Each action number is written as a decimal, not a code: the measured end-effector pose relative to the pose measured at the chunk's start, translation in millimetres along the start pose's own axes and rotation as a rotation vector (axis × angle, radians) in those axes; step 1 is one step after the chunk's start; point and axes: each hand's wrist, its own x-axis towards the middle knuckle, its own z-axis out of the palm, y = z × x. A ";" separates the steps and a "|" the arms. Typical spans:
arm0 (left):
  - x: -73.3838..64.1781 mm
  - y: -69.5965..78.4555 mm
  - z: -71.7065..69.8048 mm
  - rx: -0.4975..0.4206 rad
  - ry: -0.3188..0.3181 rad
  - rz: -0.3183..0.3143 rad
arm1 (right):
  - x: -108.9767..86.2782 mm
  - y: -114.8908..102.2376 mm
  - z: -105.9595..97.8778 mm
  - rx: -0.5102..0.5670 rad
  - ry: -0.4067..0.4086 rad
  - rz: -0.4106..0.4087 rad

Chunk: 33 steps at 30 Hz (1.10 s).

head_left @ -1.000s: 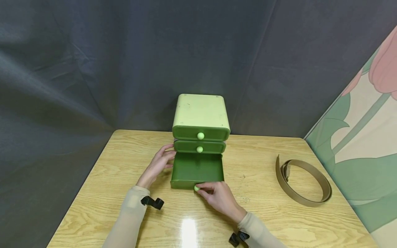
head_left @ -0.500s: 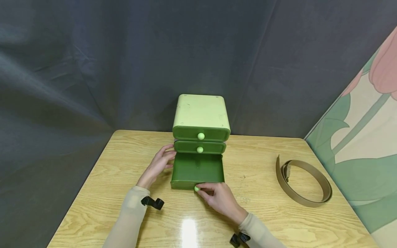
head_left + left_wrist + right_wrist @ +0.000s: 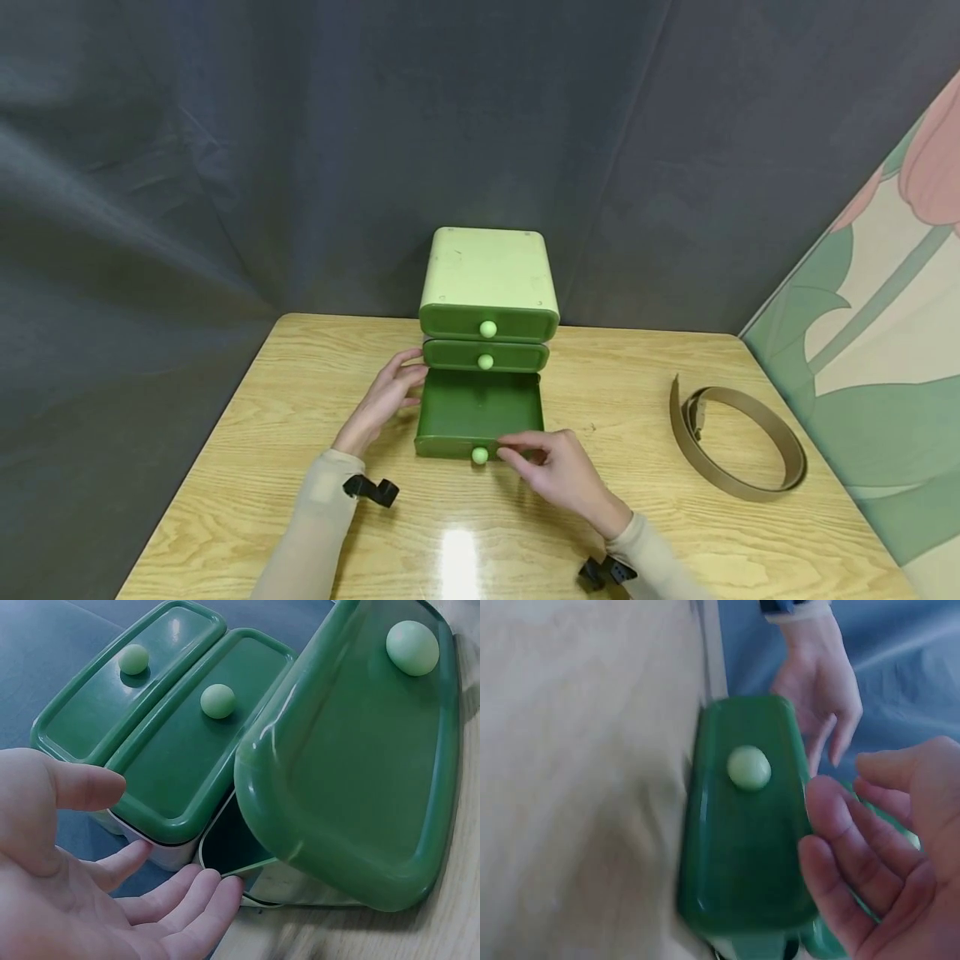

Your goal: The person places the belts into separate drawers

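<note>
A small chest of drawers (image 3: pixel 491 271) with a pale green top and dark green fronts stands at the back middle of the table. Its bottom drawer (image 3: pixel 480 404) is pulled far out, and nothing shows inside. My right hand (image 3: pixel 562 475) is just right of that drawer's round knob (image 3: pixel 480 456), with thumb and fingers apart and nothing between them. In the right wrist view the knob (image 3: pixel 748 767) is bare. My left hand (image 3: pixel 384 400) has its loosely extended fingertips at the chest's left side; the left wrist view shows the fingers (image 3: pixel 202 900) by the lower drawer opening.
A coiled tan belt (image 3: pixel 738 442) lies on the right of the wooden table (image 3: pixel 300 375). The top drawer (image 3: pixel 450 321) and middle drawer (image 3: pixel 450 354) are pushed in. A dark curtain (image 3: pixel 337 167) hangs behind, and a flower-patterned cloth (image 3: pixel 885 358) borders the right.
My right hand has let go of the bottom drawer's knob and moved a little to the right. The left hand and the drawer have stayed in place.
</note>
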 end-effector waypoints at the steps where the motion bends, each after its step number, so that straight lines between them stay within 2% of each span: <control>1: 0.2 -0.2 0.0 -0.001 0.002 0.000 | 0.2 1.2 -4.7 0.002 0.022 -0.011; 4: 0.8 -0.6 0.3 -0.004 0.008 -0.003 | -0.2 6.3 -20.1 0.019 0.101 -0.007; 7: 1.5 -1.3 0.6 0.002 0.009 -0.006 | -2.3 14.5 -35.3 0.014 0.189 0.039; 13: 2.2 -2.6 0.6 0.003 0.007 -0.009 | -8.1 37.3 -57.4 -0.093 0.322 0.167; 18: 2.8 -3.5 -1.0 0.000 0.008 -0.003 | -13.1 55.3 -68.4 -0.187 0.356 0.238; 26: 3.2 -4.5 -0.5 0.001 0.008 -0.001 | -23.0 76.0 -91.7 -0.254 0.441 0.290; 33: 3.1 -4.2 -0.6 -0.003 0.011 -0.005 | -33.5 82.8 -119.9 -0.268 0.430 0.413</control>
